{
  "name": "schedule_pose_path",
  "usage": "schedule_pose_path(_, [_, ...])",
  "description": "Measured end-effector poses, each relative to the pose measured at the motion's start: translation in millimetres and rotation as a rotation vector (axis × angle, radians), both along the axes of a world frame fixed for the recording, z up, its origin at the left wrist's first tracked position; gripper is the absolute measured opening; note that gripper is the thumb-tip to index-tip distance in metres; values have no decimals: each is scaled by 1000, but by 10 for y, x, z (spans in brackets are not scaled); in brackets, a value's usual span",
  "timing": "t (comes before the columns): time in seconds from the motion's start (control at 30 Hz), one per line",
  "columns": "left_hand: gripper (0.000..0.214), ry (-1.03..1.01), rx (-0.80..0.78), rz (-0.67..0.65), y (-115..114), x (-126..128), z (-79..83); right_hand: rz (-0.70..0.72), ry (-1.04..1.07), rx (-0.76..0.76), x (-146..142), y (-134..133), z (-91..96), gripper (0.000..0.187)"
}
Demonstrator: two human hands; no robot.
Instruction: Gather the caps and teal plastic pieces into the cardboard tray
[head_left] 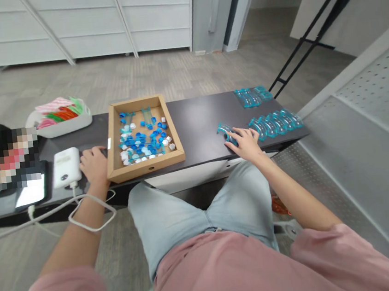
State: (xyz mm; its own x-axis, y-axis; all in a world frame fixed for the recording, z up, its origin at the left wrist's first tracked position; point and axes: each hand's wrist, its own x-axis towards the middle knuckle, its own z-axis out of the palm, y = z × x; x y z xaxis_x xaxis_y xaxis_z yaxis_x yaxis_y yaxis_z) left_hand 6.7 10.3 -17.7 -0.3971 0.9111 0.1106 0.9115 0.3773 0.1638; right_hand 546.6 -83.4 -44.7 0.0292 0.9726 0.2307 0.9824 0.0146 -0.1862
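Note:
My right hand [244, 142] has its fingers closed on a curved, see-through teal plastic piece [225, 129], low over the dark tabletop or touching it. Just right of that hand, several similar curved pieces [275, 124] stand in a row near the table's front edge. A second group of teal pieces [252, 97] lies farther back. My left hand [94, 165] rests on the table between the cardboard box [146, 170] and a white power bank [66, 167], fingers slightly bent and apart. Inside the box are loose blue, white and clear teal plastic parts [142, 144].
A white basket [65, 126] of colourful strips stands at the back left. A phone [32, 190] lies at the left, and a white cable [95, 227] loops over my left forearm. A perforated grey panel [378, 112] borders the table's right side.

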Motion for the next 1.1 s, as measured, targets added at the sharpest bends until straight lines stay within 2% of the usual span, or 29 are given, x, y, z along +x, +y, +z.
schedule_pose_path(0.13, [46, 3, 7, -47, -11, -39, -2, 53, 107, 4, -181, 207, -14, 47])
schedule_pose_path(0.23, [44, -24, 16, -72, -31, -56, -17, 60, 186, 75, -413, 377, 71, 49])
schedule_pose_path(0.37, [44, -44, 11, -83, -49, -49, -14, 139, 265, 144, -975, 637, 316, 53])
schedule_pose_path(0.53, [46, -58, 5, -83, -46, -46, 3, 338, 247, 91, -1822, 912, 607, 54])
schedule_pose_path(0.63, [48, -50, -2, -72, -42, -39, 6, 378, 213, 73, -2003, 952, 680, 59])
schedule_pose_path(0.7, [50, -46, -5, -70, -43, -26, 16, 348, 200, 95, -1869, 910, 680, 59])
schedule_pose_path(0.77, [52, -48, -3, -73, -44, -7, 33, 278, 187, 117, -1528, 825, 639, 55])
schedule_pose_path(0.87, [53, -56, -7, -47, -35, 13, 47, 98, 141, 134, -751, 635, 513, 50])
schedule_pose_path(0.97, [54, -59, -9, 0, 1, -5, 14, -163, 57, 145, 66, 376, 351, 60])
schedule_pose_path(1.03, [58, -52, 0, 22, 41, -37, -34, -308, 13, 119, 479, 193, 244, 68])
schedule_pose_path(1.1, [61, -44, 4, 28, 82, -73, -83, -374, -8, 62, 726, 37, 144, 68])
